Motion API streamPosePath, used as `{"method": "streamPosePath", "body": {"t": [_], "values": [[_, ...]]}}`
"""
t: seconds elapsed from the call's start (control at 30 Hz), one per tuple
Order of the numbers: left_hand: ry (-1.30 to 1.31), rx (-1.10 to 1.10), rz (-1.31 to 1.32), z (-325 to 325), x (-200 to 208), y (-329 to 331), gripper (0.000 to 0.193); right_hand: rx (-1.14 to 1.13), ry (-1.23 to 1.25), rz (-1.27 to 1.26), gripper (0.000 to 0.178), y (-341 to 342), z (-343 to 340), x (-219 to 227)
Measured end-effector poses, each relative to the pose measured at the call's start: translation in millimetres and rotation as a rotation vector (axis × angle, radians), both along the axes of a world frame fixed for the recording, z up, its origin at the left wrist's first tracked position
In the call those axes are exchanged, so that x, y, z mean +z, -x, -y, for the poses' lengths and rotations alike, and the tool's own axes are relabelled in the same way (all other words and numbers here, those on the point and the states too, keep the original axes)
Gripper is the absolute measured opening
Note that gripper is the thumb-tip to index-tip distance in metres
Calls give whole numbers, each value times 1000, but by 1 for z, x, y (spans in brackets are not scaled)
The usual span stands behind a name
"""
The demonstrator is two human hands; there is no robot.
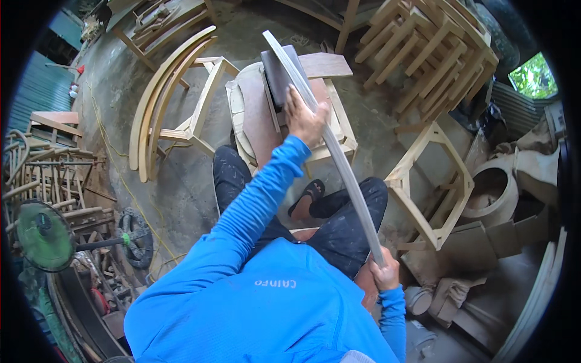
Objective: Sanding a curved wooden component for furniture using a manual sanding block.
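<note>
A long curved wooden strip point(351, 180) runs slantwise across my lap, from above the work stand down to my right side. My left hand point(305, 118) is closed around its upper half, thumb over the strip and fingers on its left side. Lower down, my right hand point(385, 272) grips the near end beside my right thigh. Behind the strip's upper part sits a dark rectangular block point(278, 85) on a wooden stand point(342, 115) with boards on it. The strip partly hides the block; whether they touch, I cannot tell.
Several similar curved strips point(147, 124) lean on a wooden frame point(204, 103) at the left. Another frame point(402, 181) stands at the right, near a big round duct-like object point(493, 187). Stacked wooden parts point(433, 57) rise at the far right. A yellow cord point(124, 187) crosses the floor.
</note>
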State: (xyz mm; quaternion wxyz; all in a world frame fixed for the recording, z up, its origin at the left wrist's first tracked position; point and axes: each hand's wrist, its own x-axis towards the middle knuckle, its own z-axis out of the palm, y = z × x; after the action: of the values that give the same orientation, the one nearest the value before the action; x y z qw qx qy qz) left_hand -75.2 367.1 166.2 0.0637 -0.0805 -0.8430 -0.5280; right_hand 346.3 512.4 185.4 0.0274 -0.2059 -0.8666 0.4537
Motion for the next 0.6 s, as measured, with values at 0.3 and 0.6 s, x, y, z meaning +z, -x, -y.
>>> {"method": "streamPosePath", "body": {"t": [0.3,0.6], "values": [[723,-154,67,16,26,135,83,248,-199,-105,44,367,11,-1],[713,-163,174,27,26,213,83,219,-482,57,66,448,48,8]]}}
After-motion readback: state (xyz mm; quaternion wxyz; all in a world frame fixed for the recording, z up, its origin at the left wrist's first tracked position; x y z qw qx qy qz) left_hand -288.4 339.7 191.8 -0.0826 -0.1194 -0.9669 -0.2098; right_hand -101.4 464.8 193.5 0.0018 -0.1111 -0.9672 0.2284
